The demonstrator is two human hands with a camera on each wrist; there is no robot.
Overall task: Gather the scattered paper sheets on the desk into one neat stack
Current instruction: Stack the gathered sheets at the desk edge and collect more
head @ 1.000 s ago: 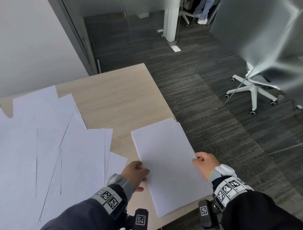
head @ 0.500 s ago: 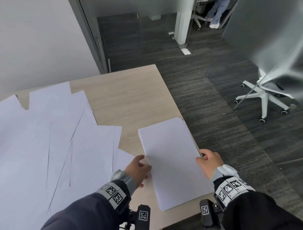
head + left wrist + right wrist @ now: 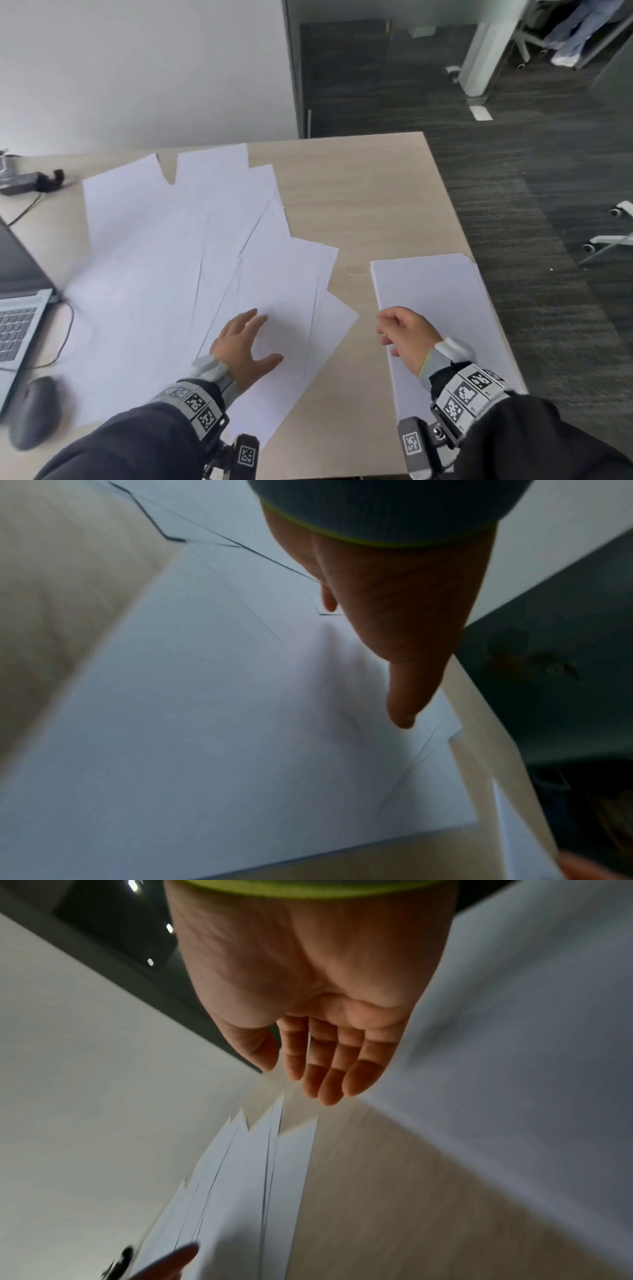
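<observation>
A neat stack of white sheets (image 3: 431,301) lies at the desk's right edge. Several loose white sheets (image 3: 191,260) fan out over the middle and left of the wooden desk (image 3: 370,192). My left hand (image 3: 245,342) is spread flat over the nearest loose sheet (image 3: 212,737), thumb out to the right. My right hand (image 3: 404,329) hovers over the near left corner of the stack with fingers loosely bent and nothing in them; in the right wrist view its palm (image 3: 308,993) faces the camera and the stack (image 3: 534,1031) lies to its right.
A laptop (image 3: 17,294) sits at the left edge with a dark mouse (image 3: 34,411) in front of it and a cable beside it. A small device (image 3: 24,178) lies at the back left. Beyond the desk's right edge is dark carpet and a white office chair (image 3: 609,236).
Both hands have let go of the stack's sides. My left hand moved left onto the loose sheets and flattened; my right hand lifted over the stack's near corner. The head view swung left.
</observation>
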